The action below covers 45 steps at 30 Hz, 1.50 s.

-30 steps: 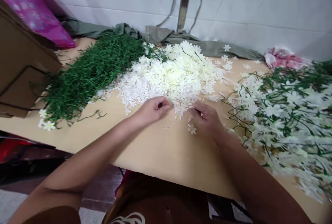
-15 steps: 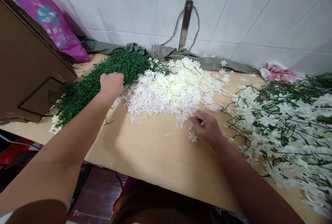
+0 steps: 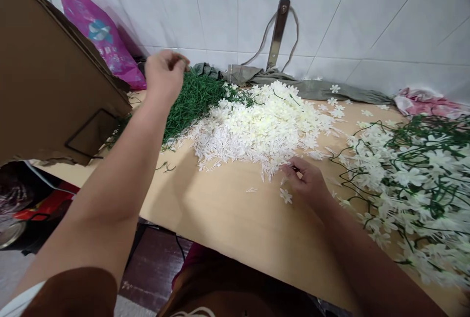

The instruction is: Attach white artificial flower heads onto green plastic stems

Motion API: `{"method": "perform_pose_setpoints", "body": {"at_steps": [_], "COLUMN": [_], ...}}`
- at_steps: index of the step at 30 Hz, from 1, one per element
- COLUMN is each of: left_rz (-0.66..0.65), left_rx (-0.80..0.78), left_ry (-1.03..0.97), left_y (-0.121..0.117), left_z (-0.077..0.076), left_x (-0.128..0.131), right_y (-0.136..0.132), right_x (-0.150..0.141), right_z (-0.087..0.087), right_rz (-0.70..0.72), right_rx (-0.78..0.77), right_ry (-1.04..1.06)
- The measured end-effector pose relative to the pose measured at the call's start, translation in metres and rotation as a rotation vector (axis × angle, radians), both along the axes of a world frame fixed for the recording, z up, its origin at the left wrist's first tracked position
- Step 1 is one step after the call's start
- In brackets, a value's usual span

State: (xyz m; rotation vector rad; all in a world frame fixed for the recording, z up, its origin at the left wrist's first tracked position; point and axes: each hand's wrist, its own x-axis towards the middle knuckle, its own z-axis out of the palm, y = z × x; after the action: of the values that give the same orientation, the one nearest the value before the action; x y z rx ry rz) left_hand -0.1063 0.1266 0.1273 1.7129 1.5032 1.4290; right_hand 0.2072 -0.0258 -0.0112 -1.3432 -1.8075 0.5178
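Observation:
My left hand point(image 3: 164, 75) is raised over the far end of a heap of green plastic stems point(image 3: 194, 99), thumb and fingers brought together; what they pinch, if anything, cannot be made out. At the near right edge of a pile of white artificial flower heads point(image 3: 264, 116), my right hand point(image 3: 306, 180) rests low with its fingertips closed. Whatever is between those fingertips is too small to name. Just below it lies a single white flower point(image 3: 285, 195). Thin white stamens point(image 3: 216, 146) spread along the pile's near side.
Stemmed white flowers point(image 3: 414, 175) are heaped at the right. A cardboard box point(image 3: 55, 72) stands at the left, with a pink bag point(image 3: 106, 38) behind it. Grey cloth point(image 3: 326, 91) runs along the tiled wall, and a reddish-white cloth point(image 3: 426, 103) lies at the back right.
My left hand has lifted from the green stems and moved away toward the wall. My right hand stays by the flower pile. The view has shifted left.

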Motion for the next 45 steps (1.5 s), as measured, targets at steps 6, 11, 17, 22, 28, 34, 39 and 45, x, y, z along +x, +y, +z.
{"method": "perform_pose_setpoints", "body": {"at_steps": [6, 11, 17, 22, 28, 34, 39, 45], "left_rz": [-0.132, -0.517, -0.595, -0.618, -0.476, -0.595, -0.632, -0.731], "left_rx": [0.008, -0.473, -0.601, -0.337, -0.103, 0.057, 0.269, 0.282], "left_ry": [-0.035, -0.146, -0.244, 0.049, 0.890, 0.957, 0.741, 0.496], "left_y": [-0.037, -0.088, -0.109, -0.107, -0.114, -0.114, -0.116, -0.113], "left_z": [-0.050, -0.090, -0.119, -0.127, -0.119, -0.123, -0.138, -0.140], "left_x": [0.078, 0.129, 0.140, 0.134, 0.133, 0.134, 0.131, 0.126], "right_y": [-0.001, 0.000, 0.001, -0.004, -0.008, -0.006, -0.004, -0.003], "right_x": [0.000, 0.001, -0.004, -0.016, -0.022, -0.021, -0.019, -0.019], "right_z": [0.000, 0.002, 0.004, 0.003, 0.004, 0.001, -0.002, -0.003], "right_rz": [-0.001, 0.079, 0.167, 0.269, 0.309, 0.258, 0.278, 0.311], "right_rx": [-0.077, -0.161, -0.277, -0.453, -0.632, -0.672, -0.710, -0.722], "right_ry": [0.137, 0.273, 0.452, 0.732, 0.913, 0.940, 1.031, 1.040]}}
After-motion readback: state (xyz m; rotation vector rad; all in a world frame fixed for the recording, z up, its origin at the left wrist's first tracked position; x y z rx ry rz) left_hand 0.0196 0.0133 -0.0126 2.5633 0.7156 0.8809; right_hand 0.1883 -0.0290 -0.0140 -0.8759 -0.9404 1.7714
